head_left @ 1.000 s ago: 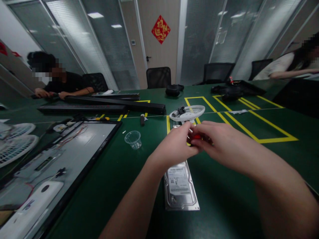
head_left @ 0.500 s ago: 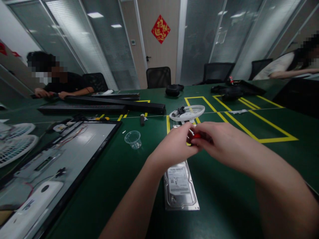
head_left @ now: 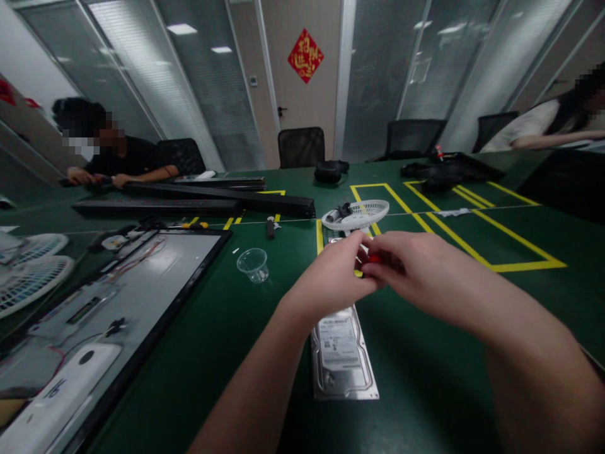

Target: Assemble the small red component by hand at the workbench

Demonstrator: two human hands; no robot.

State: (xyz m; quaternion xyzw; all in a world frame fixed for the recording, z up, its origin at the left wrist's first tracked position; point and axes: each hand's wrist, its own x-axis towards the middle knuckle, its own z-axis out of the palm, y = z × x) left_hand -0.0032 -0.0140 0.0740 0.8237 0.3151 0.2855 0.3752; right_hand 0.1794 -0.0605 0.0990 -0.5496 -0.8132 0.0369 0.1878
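My left hand and my right hand meet above the table, fingertips close together. A small red piece shows between the curled fingers of my right hand; its kind is hidden. The fingers of my left hand are bent in a pinch beside it, and what they grip cannot be seen. Below my wrists lies a silver hard drive, label side up, its far end covered by my hands. Just beyond the fingers, a white plastic basket-like grille holds small dark parts.
A clear plastic cup stands left of my hands. An opened flat panel with wires and a white case fills the left side. Long black bars lie farther back. One person sits at the far left, another at the far right.
Slightly less of the red piece shows between my right fingers. Both hands stay in nearly the same place, and the hard drive has not moved.
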